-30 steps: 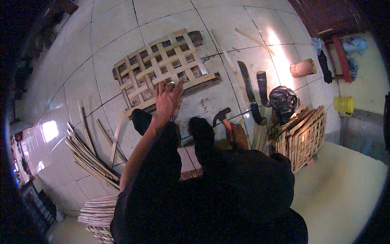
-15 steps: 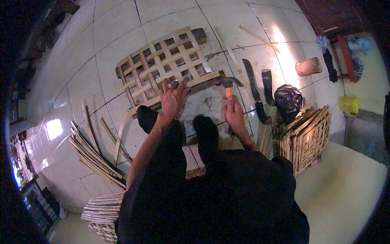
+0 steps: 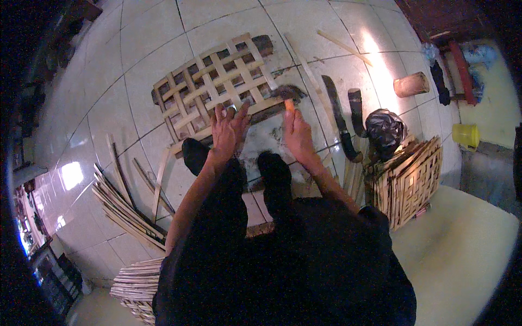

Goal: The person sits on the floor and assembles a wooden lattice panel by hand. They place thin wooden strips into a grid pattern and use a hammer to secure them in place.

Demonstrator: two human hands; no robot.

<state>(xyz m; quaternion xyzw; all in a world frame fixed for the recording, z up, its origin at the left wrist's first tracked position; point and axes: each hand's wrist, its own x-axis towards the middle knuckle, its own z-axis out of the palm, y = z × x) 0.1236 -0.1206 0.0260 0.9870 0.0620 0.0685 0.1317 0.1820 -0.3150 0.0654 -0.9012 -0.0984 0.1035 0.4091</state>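
A woven panel [image 3: 209, 81] of flat pale bamboo strips lies on the floor ahead of me, resting on dark wooden pieces. My left hand [image 3: 227, 132] lies on its near edge with the fingers spread, pressing on the strips. Something small and shiny shows at those fingers, too small to make out. In my right hand [image 3: 299, 133] is a hammer [image 3: 289, 105], gripped by its orange handle. The dark hammer head is over the panel's near right corner; whether it touches the strip I cannot tell.
Right of the panel lie a long dark blade [image 3: 337, 106], a curved dark tool [image 3: 356, 111], a black plastic bag [image 3: 385, 133] and a wooden block [image 3: 411, 85]. Stacked woven panels [image 3: 410, 185] stand at lower right. Loose strips [image 3: 122, 204] lie at left. A yellow container [image 3: 466, 136] stands far right.
My right hand has brought the hammer left and a little farther out, from beside the panel's corner to over it. My left hand stays nearly in place on the near edge.
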